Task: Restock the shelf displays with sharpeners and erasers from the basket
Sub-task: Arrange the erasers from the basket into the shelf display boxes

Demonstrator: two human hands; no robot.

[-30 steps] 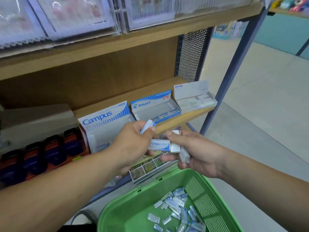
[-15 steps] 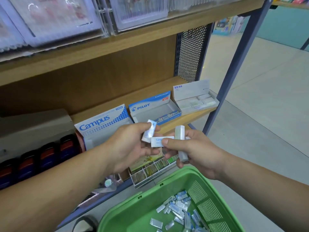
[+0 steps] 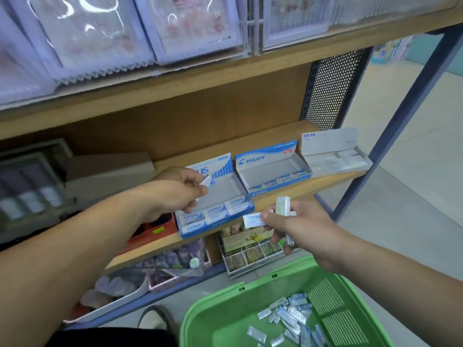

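Head cam view here. The biggest thing I'm looking at is the wooden shelf, with three open display boxes sitting in a row on it. Below it, bottom right, is the green basket. It has a pile of loose erasers on its floor, all in shiny wrap.

The boxes, left to right:
- The Campus box has erasers lined up along its front edge.
- The Pilot box is just beside it, also with a row of erasers across the front.
- The white box holds white erasers, mostly toward its right side.

One shelf down there's a clear divided tray. Its contents are too blurry for me to call.

My left hand is over the left end of the Campus box, fingers curled, pinching an eraser above the tray.

My right hand is out in front of the shelf edge, between the Campus box and the basket. It's pinching a Campus eraser flat under the thumb. A pale eraser stands upright in the same grip. Something else pokes out below the fingers, but I can't tell what it is.

Far left of the shelf is dark, blurry stock that I can't identify.
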